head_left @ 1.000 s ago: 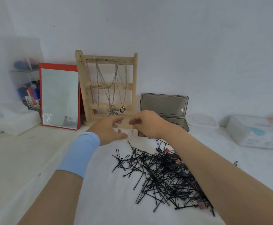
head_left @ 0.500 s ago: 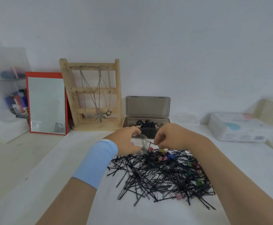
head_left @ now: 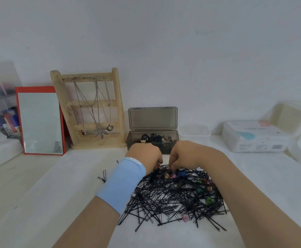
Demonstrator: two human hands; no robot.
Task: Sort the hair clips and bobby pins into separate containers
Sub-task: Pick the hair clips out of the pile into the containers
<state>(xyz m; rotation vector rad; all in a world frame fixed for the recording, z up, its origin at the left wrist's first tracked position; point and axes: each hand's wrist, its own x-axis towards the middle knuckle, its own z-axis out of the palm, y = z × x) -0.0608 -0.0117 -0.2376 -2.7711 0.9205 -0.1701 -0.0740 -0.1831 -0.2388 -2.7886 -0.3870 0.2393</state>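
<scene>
Head view: both hands (head_left: 145, 154) (head_left: 185, 155) curled over bobby pin pile (head_left: 173, 199); grip unclear.

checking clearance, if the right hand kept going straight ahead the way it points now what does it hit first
Probably the front wall of the open grey box, directly beyond the right hand. Its fingers curl down into the far edge of the pin pile, so depth to the box is unclear.
</scene>
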